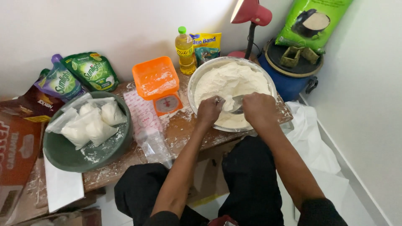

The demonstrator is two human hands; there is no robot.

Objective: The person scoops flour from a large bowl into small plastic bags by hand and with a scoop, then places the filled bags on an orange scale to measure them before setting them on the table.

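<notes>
A large metal bowl (201,71) full of white flour (230,79) stands on a low wooden table (184,129). Both my hands are inside it at its near edge. My right hand (259,109) grips a metal spoon (236,102) dug into the flour. My left hand (208,110) is closed around something small and pale beside the spoon's bowl; what it is I cannot tell. An orange kitchen scale (158,83) with a dusty tray stands left of the bowl.
A green basin (63,152) at the left holds several filled plastic bags of flour (90,123). Empty plastic bags (146,125) lie between basin and bowl. An oil bottle (185,50), pouches, a red lamp (251,16) and a blue drum (289,79) line the wall.
</notes>
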